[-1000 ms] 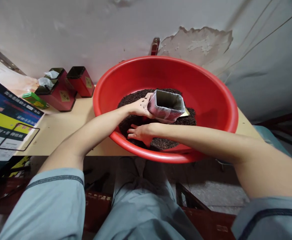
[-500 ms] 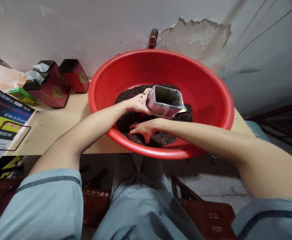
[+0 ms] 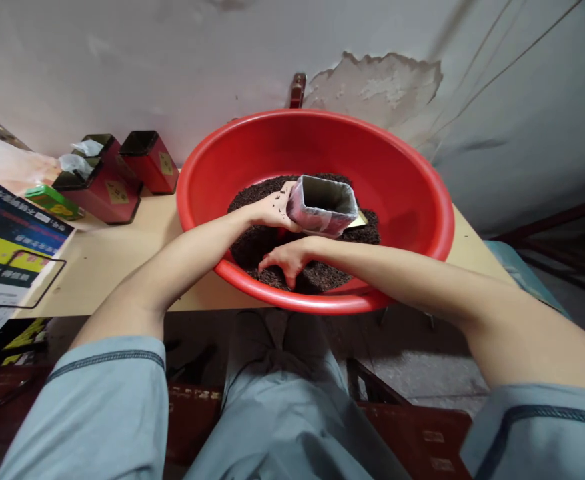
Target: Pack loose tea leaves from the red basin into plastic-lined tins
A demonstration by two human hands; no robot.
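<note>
Dark, dry, loose material like tea leaves (image 3: 322,277) lies in the large red plastic basin (image 3: 402,163). Over it, my left hand (image 3: 276,207) is wrapped round the side of a square tin (image 3: 322,217) whose opening is edged with clear plastic film. The tin is tilted, its mouth facing up toward me, and its inside is shadowed. Dark bits cling to the back of that hand. Just below the tin, my right hand (image 3: 289,259) has its thumb and fingers spread, with the fingertips at the loose leaves. A yellowish flat piece (image 3: 359,220) shows beside the tin.
On the wooden table (image 3: 117,267), left of the basin, stand several dark red square tins (image 3: 149,163), two with plastic film sticking out. A green box (image 3: 55,202) and a printed carton (image 3: 12,247) are farther left. Behind is a wall (image 3: 172,60) with peeling paint.
The camera view has shifted slightly. My left hand still grips the tin, and my right hand stays spread at the leaves with barely any movement.
</note>
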